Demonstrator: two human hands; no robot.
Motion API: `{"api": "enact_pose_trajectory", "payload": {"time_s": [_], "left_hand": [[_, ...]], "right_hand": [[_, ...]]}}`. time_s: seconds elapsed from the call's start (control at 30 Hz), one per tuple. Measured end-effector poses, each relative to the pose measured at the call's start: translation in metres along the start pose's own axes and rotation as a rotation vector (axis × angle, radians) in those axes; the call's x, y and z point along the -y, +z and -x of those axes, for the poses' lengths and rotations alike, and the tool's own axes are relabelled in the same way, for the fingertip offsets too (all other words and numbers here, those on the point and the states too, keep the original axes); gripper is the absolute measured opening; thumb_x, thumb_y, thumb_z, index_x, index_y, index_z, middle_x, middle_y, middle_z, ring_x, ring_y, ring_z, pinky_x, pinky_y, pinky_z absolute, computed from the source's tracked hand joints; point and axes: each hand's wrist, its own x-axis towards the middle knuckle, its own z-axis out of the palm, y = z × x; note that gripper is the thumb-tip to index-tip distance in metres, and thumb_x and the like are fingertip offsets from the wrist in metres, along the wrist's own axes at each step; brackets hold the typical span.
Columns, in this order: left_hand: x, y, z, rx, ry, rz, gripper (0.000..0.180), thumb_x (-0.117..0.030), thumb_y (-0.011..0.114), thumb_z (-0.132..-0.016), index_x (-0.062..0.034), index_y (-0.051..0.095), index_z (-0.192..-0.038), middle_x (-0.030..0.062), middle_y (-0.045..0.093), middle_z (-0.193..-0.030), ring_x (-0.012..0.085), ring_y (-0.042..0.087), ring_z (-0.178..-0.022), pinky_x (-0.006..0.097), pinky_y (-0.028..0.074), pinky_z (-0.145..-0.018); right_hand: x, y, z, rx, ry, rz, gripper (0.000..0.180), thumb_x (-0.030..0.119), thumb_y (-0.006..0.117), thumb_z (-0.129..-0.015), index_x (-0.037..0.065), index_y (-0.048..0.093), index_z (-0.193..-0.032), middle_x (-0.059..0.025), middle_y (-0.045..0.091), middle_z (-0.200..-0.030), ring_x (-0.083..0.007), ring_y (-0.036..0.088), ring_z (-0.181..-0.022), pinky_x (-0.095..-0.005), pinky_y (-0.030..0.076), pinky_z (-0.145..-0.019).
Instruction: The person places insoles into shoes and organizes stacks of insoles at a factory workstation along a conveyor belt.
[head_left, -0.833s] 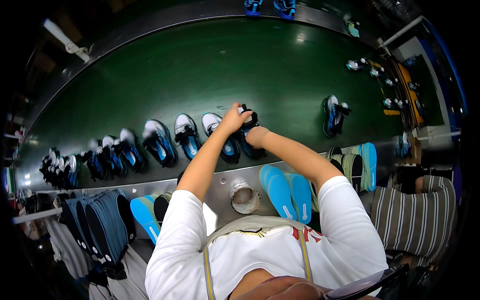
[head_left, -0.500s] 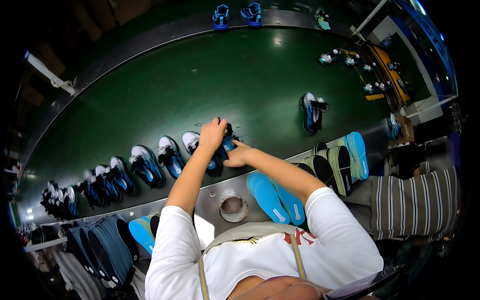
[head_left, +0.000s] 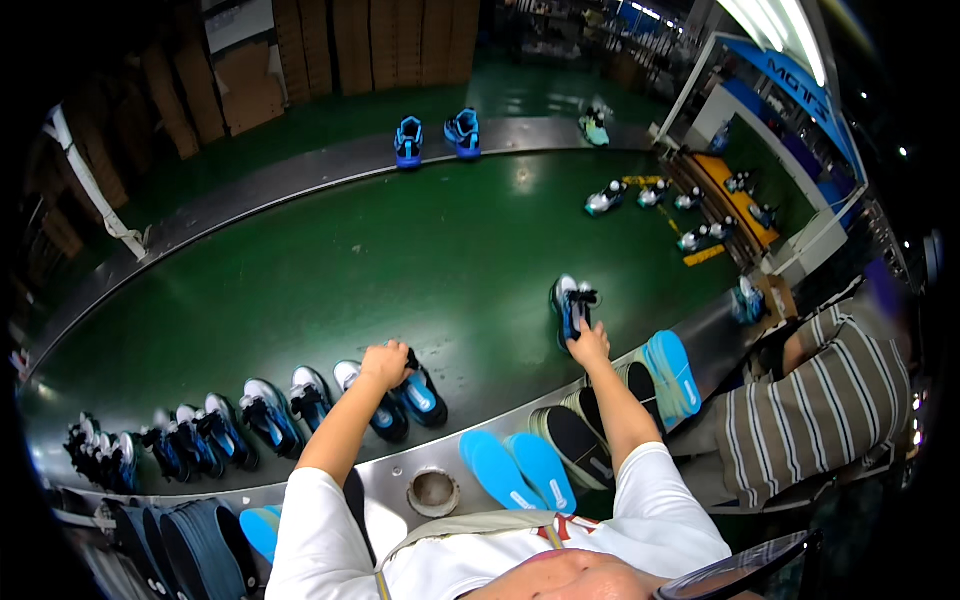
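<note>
both arms outstretched, hands (head_left: 385, 362) apart, curled

Shoe row (head_left: 240, 420) on belt (head_left: 400, 260), insoles (head_left: 520, 470) at near edge

blue-black shoes (head_left: 575, 305), green belt (head_left: 400, 260)

White short-sleeved shirt (head_left: 640, 520) with red chest print, bare forearms.
</note>
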Motion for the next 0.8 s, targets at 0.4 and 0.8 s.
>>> {"api": "enact_pose_trajectory", "payload": {"time_s": [0.4, 0.8], "left_hand": [[0.004, 0.005, 0.010, -0.022, -0.038, 0.146, 0.021, -0.027, 0.044, -0.078, -0.0124, 0.048, -0.091, 0.0145, 0.049, -0.088, 0.0309, 0.054, -0.076, 0.040, 0.044, -0.065], [0.021, -0.015, 0.014, -0.225, -0.220, 1.096, 0.015, -0.012, 0.052, -0.065, -0.0020, 0.042, -0.059, 0.0022, 0.042, -0.053, 0.0104, 0.039, -0.052, 0.026, 0.035, -0.047]], "right_hand": [[0.044, 0.060, 0.035, 0.159, -0.444, -0.113, 0.026, 0.027, 0.047, -0.075, 0.013, 0.054, -0.096, -0.0162, 0.056, -0.086, -0.0319, 0.054, -0.081, -0.0405, 0.042, -0.071], [0.053, 0.019, 0.192, -0.086, -0.898, -0.295, 0.045, 0.026, 0.054, -0.071, 0.007, 0.044, -0.110, -0.0168, 0.042, -0.111, -0.0303, 0.038, -0.105, -0.0388, 0.032, -0.085]]}}
